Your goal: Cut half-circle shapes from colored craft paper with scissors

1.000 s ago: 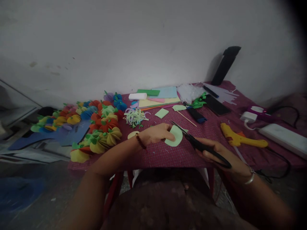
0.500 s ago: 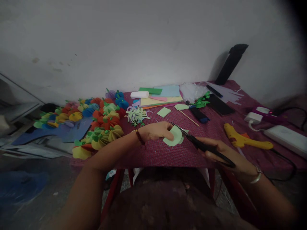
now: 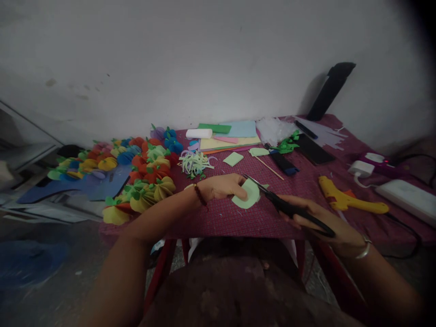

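Observation:
My left hand (image 3: 227, 186) pinches a light green paper piece (image 3: 248, 196) with a rounded outline, thumb on top. In my right hand (image 3: 315, 218) are black-handled scissors (image 3: 289, 208), their blades lying along the paper's upper right edge. A small corner of green paper sticks out beyond the blades. Behind my left hand lies a square of light green paper (image 3: 233, 158) on the red checked tablecloth (image 3: 218, 222). Paper strip scraps (image 3: 195, 163) are heaped to its left.
Paper pumpkins in many colours (image 3: 150, 170) crowd the left side. A yellow glue gun (image 3: 350, 197), a white power strip (image 3: 408, 197) and cables occupy the right. Stacked coloured sheets (image 3: 235, 143), a wooden stick (image 3: 269, 168) and a dark phone-like slab (image 3: 315, 150) lie farther back.
The scissors have moved slightly along the paper's edge, and less of the paper's right side shows beyond the blades. Both hands keep nearly the same place.

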A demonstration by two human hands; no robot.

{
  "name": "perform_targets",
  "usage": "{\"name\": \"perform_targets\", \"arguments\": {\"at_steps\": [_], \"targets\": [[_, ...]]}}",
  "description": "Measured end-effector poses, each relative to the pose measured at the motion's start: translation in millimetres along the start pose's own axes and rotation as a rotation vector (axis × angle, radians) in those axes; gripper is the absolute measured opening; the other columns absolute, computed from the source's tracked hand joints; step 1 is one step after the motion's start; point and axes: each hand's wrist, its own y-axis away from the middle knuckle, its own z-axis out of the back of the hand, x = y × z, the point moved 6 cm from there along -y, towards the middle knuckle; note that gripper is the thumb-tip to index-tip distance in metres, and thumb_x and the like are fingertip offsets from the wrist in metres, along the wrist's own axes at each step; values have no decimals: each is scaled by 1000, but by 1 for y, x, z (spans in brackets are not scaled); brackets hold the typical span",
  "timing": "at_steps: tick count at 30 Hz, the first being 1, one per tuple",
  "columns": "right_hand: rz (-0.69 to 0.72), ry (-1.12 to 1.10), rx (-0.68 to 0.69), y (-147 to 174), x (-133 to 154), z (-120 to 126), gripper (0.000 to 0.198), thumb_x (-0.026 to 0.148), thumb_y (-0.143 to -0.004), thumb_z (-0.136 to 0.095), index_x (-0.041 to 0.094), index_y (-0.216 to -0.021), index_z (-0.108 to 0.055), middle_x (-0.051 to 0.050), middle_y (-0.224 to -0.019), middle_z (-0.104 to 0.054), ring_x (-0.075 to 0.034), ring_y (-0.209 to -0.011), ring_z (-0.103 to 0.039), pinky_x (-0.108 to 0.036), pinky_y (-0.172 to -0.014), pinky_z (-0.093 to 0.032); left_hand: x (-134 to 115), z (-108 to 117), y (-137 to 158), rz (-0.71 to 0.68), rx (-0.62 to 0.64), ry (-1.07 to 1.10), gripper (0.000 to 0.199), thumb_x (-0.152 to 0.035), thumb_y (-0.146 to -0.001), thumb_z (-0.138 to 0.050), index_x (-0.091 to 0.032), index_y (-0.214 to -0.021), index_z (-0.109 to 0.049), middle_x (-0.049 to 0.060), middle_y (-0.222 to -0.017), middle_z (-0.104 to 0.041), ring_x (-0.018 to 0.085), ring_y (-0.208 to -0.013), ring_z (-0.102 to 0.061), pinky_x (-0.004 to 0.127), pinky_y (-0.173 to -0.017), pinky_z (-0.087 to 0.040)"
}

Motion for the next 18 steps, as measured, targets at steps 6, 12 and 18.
{"name": "perform_targets", "arguments": {"at_steps": [6, 12, 18], "targets": [[-1, 19, 33, -2, -3, -1, 69, 63, -82, -68, 18, -135, -67, -11, -94, -75, -29, -94, -70, -41, -92, -55, -3, -6, 2, 0, 31, -11, 22, -10, -49, -71, -11, -71, -72, 1, -65, -69, 11, -58, -61, 21, -57, -49], [11, 11, 6, 0, -4, -2, 65, 60, -86, -66, 18, -135, -66, -12, -96, -75, -26, -92, -70, -39, -92, -56, -3, -4, 3, -7, 34, -23, 20, -11, -49, -71, -11, -69, -71, 1, -64, -69, 11, -55, -60, 20, -53, -48], [13, 13, 10, 1, -1, -2, 62, 58, -86, -66, 19, -133, -68, -10, -94, -74, -27, -92, -70, -39, -89, -58, -4, -5, 3, 0, 60, -26, 19, -10, -50, -70, -12, -69, -72, 1, -63, -69, 10, -54, -60, 19, -51, -47]]}}
